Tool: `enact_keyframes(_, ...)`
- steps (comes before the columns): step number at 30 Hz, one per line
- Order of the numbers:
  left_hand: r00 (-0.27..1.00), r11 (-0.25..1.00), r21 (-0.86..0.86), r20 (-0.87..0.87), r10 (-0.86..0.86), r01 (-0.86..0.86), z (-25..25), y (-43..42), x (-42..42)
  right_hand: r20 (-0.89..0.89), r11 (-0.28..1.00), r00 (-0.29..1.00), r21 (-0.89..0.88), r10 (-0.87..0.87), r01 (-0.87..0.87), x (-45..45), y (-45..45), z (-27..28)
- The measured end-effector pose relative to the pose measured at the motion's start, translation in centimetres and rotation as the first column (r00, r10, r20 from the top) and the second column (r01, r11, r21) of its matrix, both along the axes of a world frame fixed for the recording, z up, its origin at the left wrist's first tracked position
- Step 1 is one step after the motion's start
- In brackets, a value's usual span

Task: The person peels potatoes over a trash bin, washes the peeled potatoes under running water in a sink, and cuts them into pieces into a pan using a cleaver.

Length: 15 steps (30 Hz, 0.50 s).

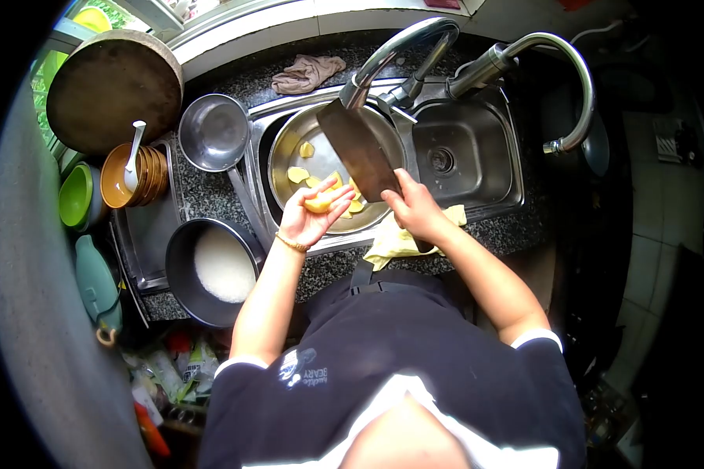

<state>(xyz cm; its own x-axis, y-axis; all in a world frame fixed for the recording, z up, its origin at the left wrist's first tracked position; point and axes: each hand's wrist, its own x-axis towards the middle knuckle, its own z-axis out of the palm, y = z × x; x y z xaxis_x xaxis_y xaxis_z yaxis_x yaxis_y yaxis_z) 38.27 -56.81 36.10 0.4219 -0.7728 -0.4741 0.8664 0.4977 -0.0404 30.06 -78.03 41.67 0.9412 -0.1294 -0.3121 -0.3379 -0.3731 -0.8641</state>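
My left hand (313, 213), palm up over the near left rim of the metal basin, holds a yellow potato piece (319, 203). My right hand (417, 207) grips the handle of a wide dark cleaver (360, 148), whose blade reaches up and left over the basin. The round metal basin (281, 148) sits in the left sink bowl. Several yellow pieces (297, 174) lie in it, some partly hidden behind my left fingers. Below my right hand a yellow cloth (391, 241) drapes over the sink's front edge.
Two curved faucets (414, 31) (559, 47) rise behind the sink. At the left are a metal ladle (214, 133), a pot of white rice (223, 266), stacked brown bowls (121, 176) and a round board (113, 94). A crumpled cloth (307, 74) lies behind the basin.
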Motion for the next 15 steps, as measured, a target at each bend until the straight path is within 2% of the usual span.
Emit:
enact_keyframes(1, 1.0, 1.0, 0.001, -0.001, 0.0, 0.0, -0.6, -0.1, 0.2, 0.007, 0.997, 1.0, 0.071, -0.015, 0.014, -0.2, 0.7, 0.2)
enact_keyframes(3, 0.993, 0.981, -0.192, 0.113, 0.042, -0.02, -2.3, -0.4, 0.2, -0.044, 0.97, 0.998, 0.236, -0.051, 0.06, -0.5, 2.2, 1.9)
enact_keyframes(4, 0.986, 0.987, -0.159, 0.158, 0.058, -0.032, -1.7, -1.0, 0.3, -0.101, 0.94, 0.993, 0.327, -0.066, 0.095, -0.7, 2.8, 3.0)
enact_keyframes(6, 0.968, 0.974, 0.152, 0.213, 0.135, -0.169, 0.3, -2.6, -0.3, -0.135, 0.912, 0.989, 0.394, -0.066, 0.115, -1.2, 3.2, 3.3)
enact_keyframes(7, 0.967, 0.973, 0.152, 0.213, 0.139, -0.173, 0.2, -3.0, -0.4, -0.171, 0.888, 0.983, 0.439, -0.066, 0.136, -1.4, 3.3, 3.9)
enact_keyframes(8, 0.94, 0.954, 0.145, 0.262, 0.219, -0.262, -0.1, -3.3, -0.4, -0.207, 0.861, 0.976, 0.482, -0.065, 0.159, -1.6, 3.4, 4.3)
enact_keyframes(9, 0.904, 0.928, 0.134, 0.309, 0.295, -0.349, -0.2, -3.6, -0.4, -0.207, 0.879, 0.977, 0.456, -0.045, 0.137, -1.8, 3.3, 4.4)
enact_keyframes(10, 0.904, 0.927, 0.132, 0.307, 0.298, -0.351, -0.3, -3.7, -0.4, -0.208, 0.88, 0.977, 0.454, -0.044, 0.136, -2.1, 3.3, 4.4)
enact_keyframes(13, 0.887, 0.934, 0.18, 0.408, 0.215, -0.309, -0.2, -4.1, -0.9, -0.219, 0.933, 0.975, 0.346, -0.025, 0.102, -2.6, 3.3, 3.8)
enact_keyframes(15, 0.891, 0.936, 0.19, 0.409, 0.198, -0.295, 0.3, -4.8, -2.4, 0.027, 0.997, 1.0, 0.071, -0.005, 0.003, -2.9, 3.6, 2.1)
